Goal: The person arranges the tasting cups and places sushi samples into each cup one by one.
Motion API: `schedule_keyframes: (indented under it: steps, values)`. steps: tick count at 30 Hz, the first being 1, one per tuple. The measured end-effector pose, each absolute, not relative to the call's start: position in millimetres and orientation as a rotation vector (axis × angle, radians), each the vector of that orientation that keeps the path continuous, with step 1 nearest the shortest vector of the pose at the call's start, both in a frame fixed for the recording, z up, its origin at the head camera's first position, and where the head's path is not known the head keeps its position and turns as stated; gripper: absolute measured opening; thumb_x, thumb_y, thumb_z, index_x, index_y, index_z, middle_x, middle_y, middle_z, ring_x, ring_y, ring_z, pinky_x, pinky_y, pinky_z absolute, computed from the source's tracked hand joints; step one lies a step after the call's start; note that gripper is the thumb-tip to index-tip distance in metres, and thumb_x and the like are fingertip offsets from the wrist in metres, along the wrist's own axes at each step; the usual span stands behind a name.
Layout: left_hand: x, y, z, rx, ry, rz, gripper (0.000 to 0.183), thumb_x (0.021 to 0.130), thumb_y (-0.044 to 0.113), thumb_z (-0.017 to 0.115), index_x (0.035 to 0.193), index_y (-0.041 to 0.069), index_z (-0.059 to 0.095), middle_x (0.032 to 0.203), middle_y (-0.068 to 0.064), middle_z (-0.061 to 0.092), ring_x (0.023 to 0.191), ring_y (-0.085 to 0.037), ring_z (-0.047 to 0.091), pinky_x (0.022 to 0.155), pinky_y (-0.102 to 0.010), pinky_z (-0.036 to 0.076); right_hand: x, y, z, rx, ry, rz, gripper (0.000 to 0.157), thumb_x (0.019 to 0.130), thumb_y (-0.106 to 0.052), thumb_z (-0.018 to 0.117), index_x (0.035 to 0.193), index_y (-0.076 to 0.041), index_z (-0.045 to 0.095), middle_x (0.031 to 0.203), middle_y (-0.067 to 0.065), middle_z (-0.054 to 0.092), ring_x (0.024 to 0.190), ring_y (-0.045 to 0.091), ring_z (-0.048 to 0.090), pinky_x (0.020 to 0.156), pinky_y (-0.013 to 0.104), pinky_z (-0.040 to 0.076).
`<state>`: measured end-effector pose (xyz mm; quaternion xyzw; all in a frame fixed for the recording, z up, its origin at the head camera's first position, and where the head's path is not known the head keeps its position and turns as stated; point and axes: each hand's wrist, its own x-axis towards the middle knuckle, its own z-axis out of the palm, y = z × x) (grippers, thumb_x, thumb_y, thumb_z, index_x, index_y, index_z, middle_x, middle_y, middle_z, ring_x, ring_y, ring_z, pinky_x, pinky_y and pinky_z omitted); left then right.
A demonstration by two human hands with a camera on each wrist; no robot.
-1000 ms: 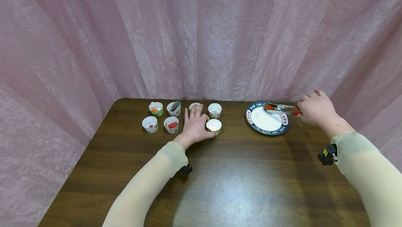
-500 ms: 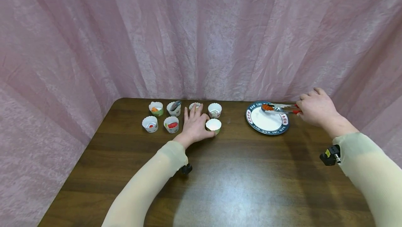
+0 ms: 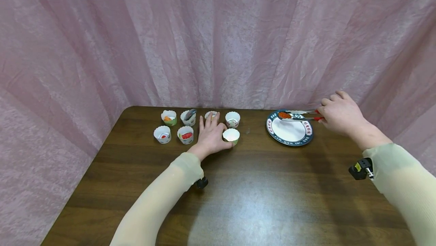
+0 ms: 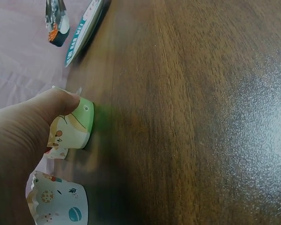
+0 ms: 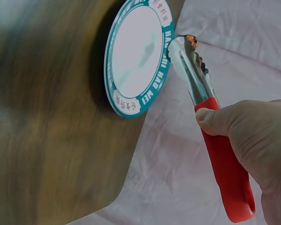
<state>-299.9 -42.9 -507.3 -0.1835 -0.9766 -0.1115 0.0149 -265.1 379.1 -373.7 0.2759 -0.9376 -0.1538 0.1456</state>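
Observation:
My left hand (image 3: 210, 136) pinches a green-and-white paper baking cup (image 3: 231, 136) at the middle of the table. In the left wrist view the thumb lies against the outside of that green cup (image 4: 75, 124). Red-handled metal tongs (image 5: 220, 154) are gripped in my right hand (image 3: 342, 114), the thumb pressing the handle. A roe sushi piece (image 3: 284, 115), orange on top with a dark wrap, sits between the tong tips. It hangs over the upper left part of a white plate (image 3: 289, 132) with a dark blue-green lettered rim. Most of my right fingers are hidden in the right wrist view.
More paper cups stand around my left hand. One (image 3: 168, 118) holds an orange piece, one (image 3: 185, 135) a red piece, one (image 3: 188, 118) a greyish piece. Another cup (image 3: 232, 120) stands behind the held one. A pink curtain (image 3: 218, 41) hangs at the table's back edge.
My right hand has moved slightly left and up with the tongs, carrying the sushi piece leftward over the plate. My left hand stays almost still on the cup.

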Motion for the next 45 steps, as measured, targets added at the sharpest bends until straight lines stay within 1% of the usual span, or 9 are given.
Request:
schedule_keyframes:
  steps: [4, 10, 13, 17, 25, 29, 34, 40, 45]
  values:
    - [-300, -42, -507, -0.57, -3.051, -0.347, 0.055, 0.073, 0.067, 0.077, 0.109, 0.025, 0.069, 0.168, -0.012, 0.021, 0.156, -0.036, 0.002, 0.118, -0.065, -0.007, -265, 373, -370, 0.812, -2.689, -0.459, 0.028, 0.072, -0.025, 0.089, 0.084, -0.008, 0.07, 0.085, 0.01, 0.064, 0.091, 0.041, 0.061, 0.105, 0.066, 0.034]
    - [-298, -42, -506, -0.573, -3.054, -0.345, 0.055, 0.074, 0.066, 0.077, 0.109, 0.025, 0.069, 0.168, -0.012, 0.02, 0.156, -0.036, 0.001, 0.119, -0.065, -0.007, -263, 361, -362, 0.806, -2.726, -0.463, 0.032, 0.074, -0.023, 0.089, 0.096, -0.006, 0.074, 0.09, 0.011, 0.067, 0.093, 0.04, 0.061, 0.109, 0.066, 0.031]
    - [-298, -42, -506, -0.577, -3.048, -0.349, 0.053, 0.073, 0.065, 0.078, 0.107, 0.025, 0.068, 0.168, -0.012, 0.021, 0.155, -0.036, 0.002, 0.119, -0.064, -0.008, -263, 356, -359, 0.839, -2.693, -0.457, 0.031, 0.074, -0.023, 0.09, 0.095, -0.007, 0.074, 0.089, 0.01, 0.066, 0.092, 0.04, 0.06, 0.109, 0.065, 0.032]
    - [-296, -41, -504, -0.577, -3.038, -0.355, 0.05, 0.073, 0.062, 0.079, 0.105, 0.025, 0.068, 0.167, -0.012, 0.022, 0.155, -0.035, 0.002, 0.119, -0.064, -0.008, -264, 349, -355, 0.89, -2.636, -0.445, 0.027, 0.073, -0.023, 0.089, 0.089, -0.008, 0.072, 0.088, 0.01, 0.065, 0.09, 0.04, 0.06, 0.108, 0.063, 0.033]
    - [-298, -41, -506, -0.587, -3.038, -0.37, 0.051, 0.073, 0.062, 0.079, 0.106, 0.025, 0.069, 0.167, -0.012, 0.022, 0.156, -0.035, 0.002, 0.119, -0.064, -0.007, -264, 333, -349, 0.92, -2.641, -0.438, 0.027, 0.075, -0.02, 0.088, 0.095, -0.008, 0.075, 0.092, 0.009, 0.065, 0.093, 0.039, 0.059, 0.11, 0.062, 0.031]
    - [-298, -41, -506, -0.591, -3.041, -0.376, 0.051, 0.073, 0.062, 0.079, 0.106, 0.024, 0.068, 0.167, -0.012, 0.021, 0.156, -0.035, 0.001, 0.118, -0.064, -0.008, -265, 327, -348, 0.953, -2.617, -0.411, 0.024, 0.076, -0.018, 0.085, 0.095, -0.009, 0.075, 0.091, 0.008, 0.063, 0.093, 0.04, 0.059, 0.111, 0.062, 0.031]
    - [-296, -40, -503, -0.595, -3.045, -0.355, 0.05, 0.074, 0.063, 0.078, 0.106, 0.025, 0.068, 0.167, -0.012, 0.022, 0.155, -0.035, 0.001, 0.119, -0.065, -0.006, -265, 319, -346, 0.967, -2.604, -0.431, 0.023, 0.077, -0.017, 0.086, 0.095, -0.008, 0.075, 0.089, 0.007, 0.062, 0.093, 0.039, 0.059, 0.111, 0.062, 0.03]
    - [-295, -40, -501, -0.593, -3.056, -0.343, 0.049, 0.076, 0.062, 0.079, 0.106, 0.026, 0.067, 0.168, -0.011, 0.02, 0.155, -0.034, 0.0, 0.119, -0.064, -0.005, -267, 309, -346, 1.006, -2.572, -0.445, 0.026, 0.075, -0.015, 0.087, 0.095, -0.007, 0.073, 0.087, 0.007, 0.06, 0.089, 0.038, 0.058, 0.111, 0.061, 0.032]
    - [-296, -40, -503, -0.595, -3.049, -0.362, 0.048, 0.074, 0.061, 0.08, 0.105, 0.026, 0.068, 0.168, -0.011, 0.021, 0.155, -0.035, 0.001, 0.119, -0.065, -0.006, -269, 298, -348, 1.066, -2.502, -0.431, 0.026, 0.072, -0.014, 0.086, 0.093, -0.006, 0.072, 0.086, 0.007, 0.06, 0.087, 0.038, 0.058, 0.11, 0.061, 0.034]
